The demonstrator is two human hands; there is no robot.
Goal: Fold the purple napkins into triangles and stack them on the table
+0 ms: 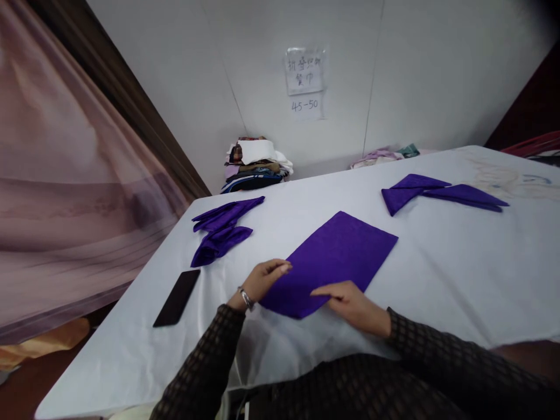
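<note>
Purple cloth (335,251) is laid flat, seemingly unfinished; gathered pieces (219,240) are parked at ten o'clock, folded ones (455,195) at two; left hand (266,278) and right hand (350,301) half-open, grip unclear.

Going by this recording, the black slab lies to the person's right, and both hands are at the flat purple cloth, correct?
Wrong side: the head view shows the black slab to the person's left. The left hand and right hand are indeed at the flat purple cloth.

Wall (429,76): evenly lit, dull
Counter (450,274): soft sheen
Paper sign (305,86): slightly blurred
Curtain (65,175): stretched toward edge
Top right corner (549,13): dark, blurred
</note>
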